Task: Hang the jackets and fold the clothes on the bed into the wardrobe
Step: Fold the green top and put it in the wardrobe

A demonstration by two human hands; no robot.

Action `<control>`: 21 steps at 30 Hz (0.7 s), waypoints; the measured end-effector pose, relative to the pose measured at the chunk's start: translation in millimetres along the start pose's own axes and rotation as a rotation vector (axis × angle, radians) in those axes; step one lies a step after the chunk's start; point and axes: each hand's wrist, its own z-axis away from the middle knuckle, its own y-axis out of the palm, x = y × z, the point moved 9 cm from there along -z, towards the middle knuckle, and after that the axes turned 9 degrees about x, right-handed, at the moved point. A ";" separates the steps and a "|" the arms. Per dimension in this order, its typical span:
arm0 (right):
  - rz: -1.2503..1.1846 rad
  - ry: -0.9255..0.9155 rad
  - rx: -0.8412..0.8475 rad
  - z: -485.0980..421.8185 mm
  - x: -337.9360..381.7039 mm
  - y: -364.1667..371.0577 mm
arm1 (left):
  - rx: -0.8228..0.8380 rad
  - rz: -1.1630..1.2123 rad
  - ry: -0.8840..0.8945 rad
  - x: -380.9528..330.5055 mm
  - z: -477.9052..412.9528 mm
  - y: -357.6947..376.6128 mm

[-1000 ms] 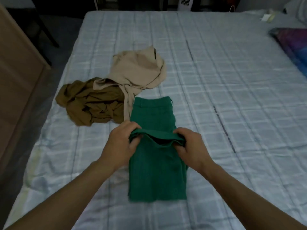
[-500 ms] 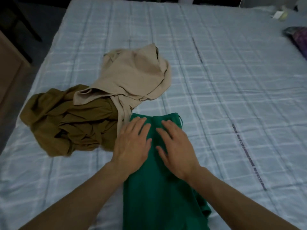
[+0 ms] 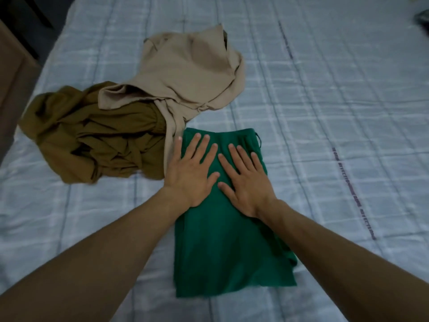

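A green garment (image 3: 229, 252) lies folded lengthwise on the bed, in the middle of the view. My left hand (image 3: 191, 170) presses flat on its upper left part, fingers straight and spread. My right hand (image 3: 246, 180) presses flat beside it on the upper right part. A crumpled beige garment (image 3: 190, 70) lies just beyond the green one, and a bunched olive-brown garment (image 3: 92, 133) sits to the left, partly under the beige one.
The bed (image 3: 336, 101) has a pale blue checked cover that stretches far to the right. A brown wooden panel (image 3: 11, 73) stands along the bed's left side. A dark object (image 3: 421, 18) shows at the top right edge.
Both hands held the green garment's folded edge a second ago. They laid it forward and now press flat on the top. The view has moved closer to the clothes.
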 end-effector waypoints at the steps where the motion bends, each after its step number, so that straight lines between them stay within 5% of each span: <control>1: -0.003 0.005 0.028 9.0 2.8 0.4 | 0.008 -0.003 0.020 -6.8 13.5 0.6; 10: 0.000 -0.146 0.003 182.0 44.9 48.4 | 0.053 0.270 0.132 -62.5 203.6 71.6; 15: -0.056 -0.140 -0.017 193.3 35.2 59.0 | -0.039 0.253 0.204 -64.8 210.9 68.9; 21: -0.084 -0.088 -0.271 194.6 37.7 48.1 | -0.222 0.246 0.184 -75.1 198.4 40.1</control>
